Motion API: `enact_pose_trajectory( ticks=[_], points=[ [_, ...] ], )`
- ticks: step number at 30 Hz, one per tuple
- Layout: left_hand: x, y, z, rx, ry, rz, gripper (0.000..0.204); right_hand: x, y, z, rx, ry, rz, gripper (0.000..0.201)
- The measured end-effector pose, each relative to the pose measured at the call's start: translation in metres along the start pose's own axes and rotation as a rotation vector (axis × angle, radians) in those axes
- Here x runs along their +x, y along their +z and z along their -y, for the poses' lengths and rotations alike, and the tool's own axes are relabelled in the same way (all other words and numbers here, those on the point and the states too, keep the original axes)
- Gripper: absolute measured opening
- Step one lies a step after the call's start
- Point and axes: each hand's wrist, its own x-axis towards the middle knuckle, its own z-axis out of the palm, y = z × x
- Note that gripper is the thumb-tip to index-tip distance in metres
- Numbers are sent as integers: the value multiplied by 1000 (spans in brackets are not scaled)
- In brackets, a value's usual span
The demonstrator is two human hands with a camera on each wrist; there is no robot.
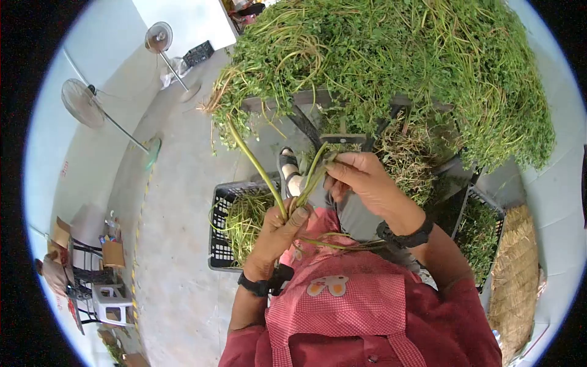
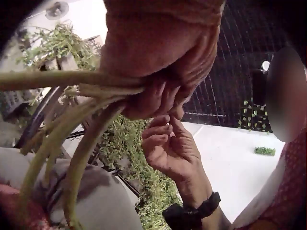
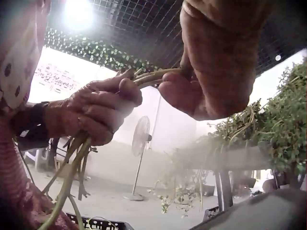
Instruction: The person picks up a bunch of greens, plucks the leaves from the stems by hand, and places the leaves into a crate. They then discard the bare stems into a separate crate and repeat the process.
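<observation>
My left hand [image 1: 280, 232] grips a small bunch of green plant stems [image 1: 260, 166] over the lap of a red checked apron [image 1: 348, 300]. One thick stem sticks out past the thumb, and thinner ends trail below the fist across the apron. At the upper end of the bunch, my right hand [image 1: 362, 176] pinches the stems between thumb and fingers. In the right wrist view, stem pieces [image 3: 152, 76] run from the left fist to the right fingertips. Several thick stems [image 2: 79, 163] fan out of the left fist in the left wrist view.
A big heap of leafy green plants [image 1: 391, 55] covers the table ahead. Black crates with greens stand at left [image 1: 211, 244] and right [image 1: 502, 220]. Dry stalks [image 1: 406, 159] lie below the table. Two standing fans [image 1: 82, 103] and a white stool [image 1: 113, 304] are at left.
</observation>
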Motion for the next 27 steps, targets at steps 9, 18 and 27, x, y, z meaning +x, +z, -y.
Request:
enact_pose_trajectory(
  ticks=[9,18,27],
  points=[
    [8,-1,10,-336,-67,6,41,-3,-9,-11,19,-64,-66,18],
    [13,-2,13,-591,-164,73,35,0,-13,-15,66,-65,-75,17],
    [14,-1,8,-728,-243,248,33,2,-13,-13,-288,-141,-156,14]
  ],
)
